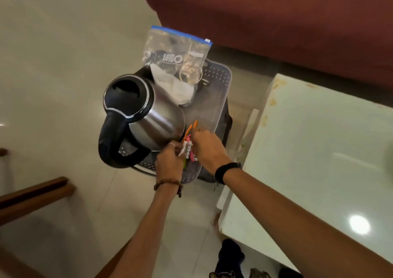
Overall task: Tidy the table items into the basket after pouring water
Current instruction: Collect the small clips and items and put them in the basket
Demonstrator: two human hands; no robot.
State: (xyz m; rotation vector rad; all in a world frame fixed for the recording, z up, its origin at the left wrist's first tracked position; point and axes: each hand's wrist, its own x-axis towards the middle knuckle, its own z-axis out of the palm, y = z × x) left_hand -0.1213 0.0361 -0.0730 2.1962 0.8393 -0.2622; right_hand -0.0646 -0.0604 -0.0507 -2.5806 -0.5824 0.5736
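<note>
A grey perforated basket [221,90] sits on the floor beside the white table [319,150]. A steel kettle [146,118] with a black lid and handle leans tilted in the basket's left side. Behind it are a clear zip bag [176,52], a white folded cloth [176,86] and a clear glass [190,74]. My left hand [169,165] and my right hand [207,148] both grip a bunch of coloured pieces [188,148], orange, pink, green and white, over the basket's near end, right against the kettle's base.
A dark red sofa [276,18] stands behind the basket. Wooden chair parts [34,194] are at the lower left. The glossy tiled floor [53,65] spreads to the left. Dark shoes [230,256] lie by the table's near corner.
</note>
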